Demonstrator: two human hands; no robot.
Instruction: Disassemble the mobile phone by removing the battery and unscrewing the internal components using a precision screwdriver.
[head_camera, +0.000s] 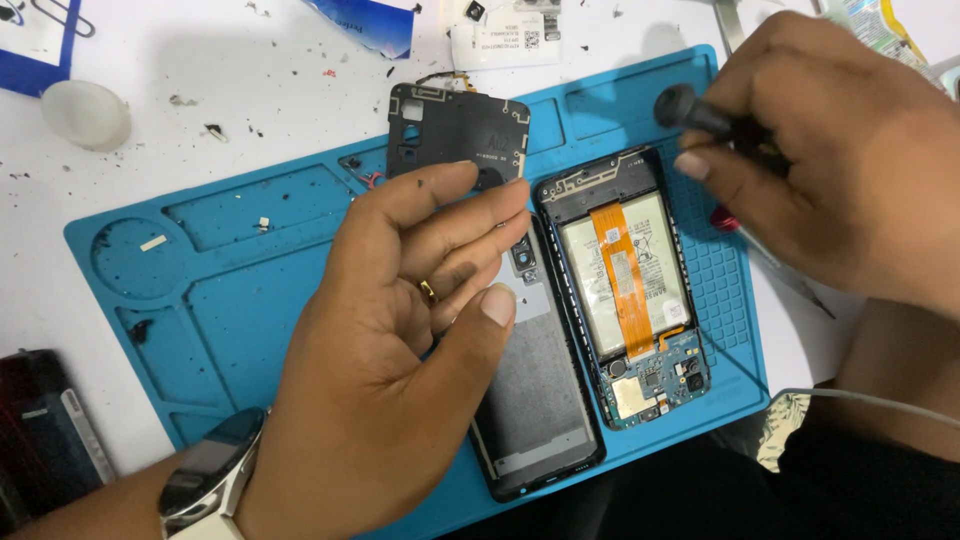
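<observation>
The right hand (850, 160) grips a black screwdriver (700, 115) above the opened phone (630, 290); the left hand (400, 330) hovers open, holding nothing, over the back cover (530, 400).

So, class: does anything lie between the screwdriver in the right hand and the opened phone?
Nothing visible does. The right hand holds the screwdriver just above the opened phone's top right corner, with only bare blue mat between.

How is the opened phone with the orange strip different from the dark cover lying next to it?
The opened phone shows a pale battery, an orange ribbon cable and a blue circuit board; the back cover shows only a plain grey inside. The phone lies fully in view, while the left hand hides part of the cover. The right hand holds a black screwdriver nearer the phone. Both lie flat on the blue mat.
</observation>
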